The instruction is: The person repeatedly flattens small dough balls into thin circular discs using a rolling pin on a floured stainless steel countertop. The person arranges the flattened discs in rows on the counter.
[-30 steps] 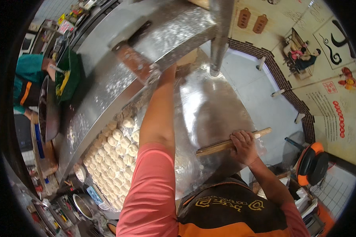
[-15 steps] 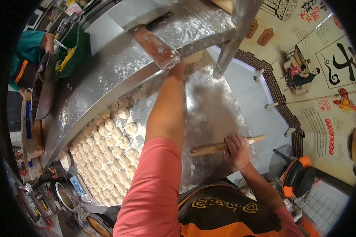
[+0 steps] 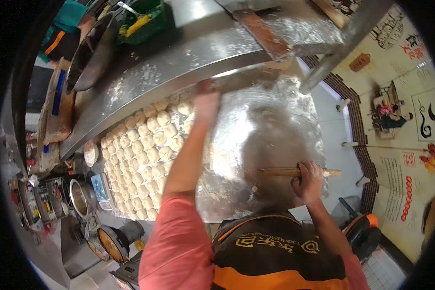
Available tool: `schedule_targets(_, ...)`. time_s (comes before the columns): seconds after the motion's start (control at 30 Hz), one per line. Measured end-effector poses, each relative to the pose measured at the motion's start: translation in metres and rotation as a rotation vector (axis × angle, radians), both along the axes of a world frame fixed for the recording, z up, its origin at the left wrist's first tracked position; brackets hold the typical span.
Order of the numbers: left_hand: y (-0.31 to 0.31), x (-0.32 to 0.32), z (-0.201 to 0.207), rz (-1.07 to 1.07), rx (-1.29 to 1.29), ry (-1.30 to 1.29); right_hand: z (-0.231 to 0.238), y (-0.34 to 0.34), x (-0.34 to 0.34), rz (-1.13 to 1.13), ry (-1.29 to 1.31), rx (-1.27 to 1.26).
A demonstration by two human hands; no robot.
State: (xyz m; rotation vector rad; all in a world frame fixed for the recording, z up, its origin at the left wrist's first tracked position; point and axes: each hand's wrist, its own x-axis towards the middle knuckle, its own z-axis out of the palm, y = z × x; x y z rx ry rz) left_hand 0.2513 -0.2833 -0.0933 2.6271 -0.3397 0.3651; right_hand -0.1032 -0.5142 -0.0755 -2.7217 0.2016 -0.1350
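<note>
"What's changed with the left hand (image 3: pixel 207 107)?"

"Half a second ago it was mostly hidden beyond the riveted wooden handle (image 3: pixel 262 34). Now it shows between eleven and twelve o'clock, near the dough rounds (image 3: pixel 152 154); that handle sits toward one."

"Is it gripping anything?"

"I cannot tell; motion blur smears the fingers."

"And the right hand (image 3: pixel 310 181)?"

"Still around four o'clock, curled round the wooden rolling pin (image 3: pixel 280 172), toward its three-o'clock end. The pin slanted before; now it lies almost level in view, over the steel table (image 3: pixel 256 116)."

"The dough?"

"Rows of rounds at nine o'clock, on that floury table."
</note>
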Motion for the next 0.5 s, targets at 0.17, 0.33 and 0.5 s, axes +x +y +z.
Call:
schedule_targets(0.17,0.102,0.0,0.012,0.04,0.241,0.082,0.013,0.002,0.004,0.029,-0.124,0.003)
schedule_targets(0.33,0.089,-0.019,0.022,0.064,0.262,0.28,0.007,0.001,0.002,0.064,-0.208,-0.026)
schedule_targets(0.5,0.05,-0.116,0.083,-0.007,-0.336,0.457,0.006,0.005,-0.003,0.003,-0.069,-0.083)
